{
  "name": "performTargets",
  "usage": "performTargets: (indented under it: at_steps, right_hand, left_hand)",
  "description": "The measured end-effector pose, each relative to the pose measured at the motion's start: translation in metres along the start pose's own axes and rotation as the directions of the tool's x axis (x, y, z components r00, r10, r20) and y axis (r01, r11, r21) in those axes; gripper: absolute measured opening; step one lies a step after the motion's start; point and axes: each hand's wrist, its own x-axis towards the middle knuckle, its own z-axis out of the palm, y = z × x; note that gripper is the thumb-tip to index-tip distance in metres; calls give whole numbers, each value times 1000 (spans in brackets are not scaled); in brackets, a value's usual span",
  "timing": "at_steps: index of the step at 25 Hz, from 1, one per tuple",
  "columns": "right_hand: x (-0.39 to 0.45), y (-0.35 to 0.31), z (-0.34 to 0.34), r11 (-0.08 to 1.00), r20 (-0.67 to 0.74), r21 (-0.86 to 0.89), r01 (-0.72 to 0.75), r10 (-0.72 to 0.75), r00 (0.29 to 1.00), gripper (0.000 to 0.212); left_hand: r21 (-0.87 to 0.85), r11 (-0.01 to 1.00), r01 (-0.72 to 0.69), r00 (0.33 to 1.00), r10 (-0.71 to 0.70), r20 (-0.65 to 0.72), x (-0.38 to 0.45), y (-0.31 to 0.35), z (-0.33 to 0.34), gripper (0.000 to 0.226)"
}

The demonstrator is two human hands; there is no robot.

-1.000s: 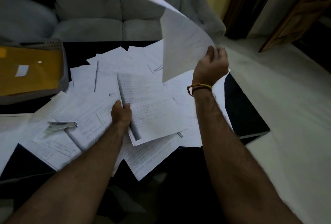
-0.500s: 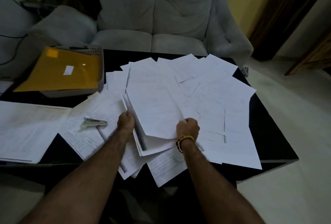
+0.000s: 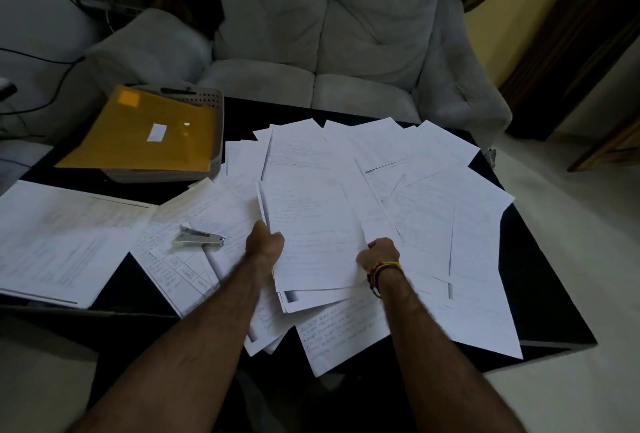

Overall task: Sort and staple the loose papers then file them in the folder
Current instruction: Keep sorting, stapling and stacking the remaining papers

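Grey sofa (image 3: 322, 41) stands behind the black bench (image 3: 540, 297). Loose papers (image 3: 433, 197) are spread over most of the bench top, overlapping, several hanging past the near edge. A separate stack (image 3: 65, 235) lies at the left end. The sheets carry handwriting and one a ruled table, too small and blurred to read.

Yellow folder (image 3: 138, 134) lies on a grey perforated tray (image 3: 216, 110) at the far left of the bench, with a small white label (image 3: 156, 132) on its cover; no text can be made out on it.

Both hands hold one bundle (image 3: 311, 235) of sheets at centre, over the loose papers. Left hand (image 3: 265, 244): grip curled on the bundle's left edge. Right hand (image 3: 379, 254): grip curled on the lower right edge of the top sheet; the fingers are hidden under the paper. A bracelet (image 3: 381, 271) of red and yellow thread is on the right wrist.

Metal stapler (image 3: 199, 237) lies on the papers left of the left hand, apart from it.
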Motion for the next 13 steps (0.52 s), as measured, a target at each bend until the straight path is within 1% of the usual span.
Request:
performTargets:
  at_steps: [4, 5, 7, 9, 11, 12, 13]
  right_hand:
    - [2, -6, -4, 1000, 11, -26, 3, -2, 1000, 46]
    - [2, -6, -4, 999, -3, -50, 17, -17, 1000, 46]
    - [1, -6, -3, 993, -26, -111, 44, -47, 999, 37]
    - [-3, -9, 0, 977, -24, -206, 46, -52, 998, 34]
    - [-11, -18, 4, 932, -49, -362, 21, -42, 998, 42]
    - [-14, -23, 5, 897, -89, -441, 30, -77, 993, 47]
    - [-18, -30, 8, 866, -125, -495, 65, -145, 981, 51]
  left_hand:
    - [-72, 997, -8, 997, 14, 82, -1, 1, -3, 33]
    - [-79, 997, -8, 996, 15, 91, -2, 1, -3, 34]
    - [-76, 997, 9, 996, -2, 88, -3, 4, -2, 33]
    - [-76, 997, 31, 998, -28, 49, -4, 7, 0, 32]
    - [-38, 998, 44, 999, -45, -14, -2, 9, 2, 37]
    - [-2, 999, 45, 998, -45, -43, 0, 9, 2, 37]
    - [29, 999, 44, 997, -42, -66, 2, 8, 2, 37]
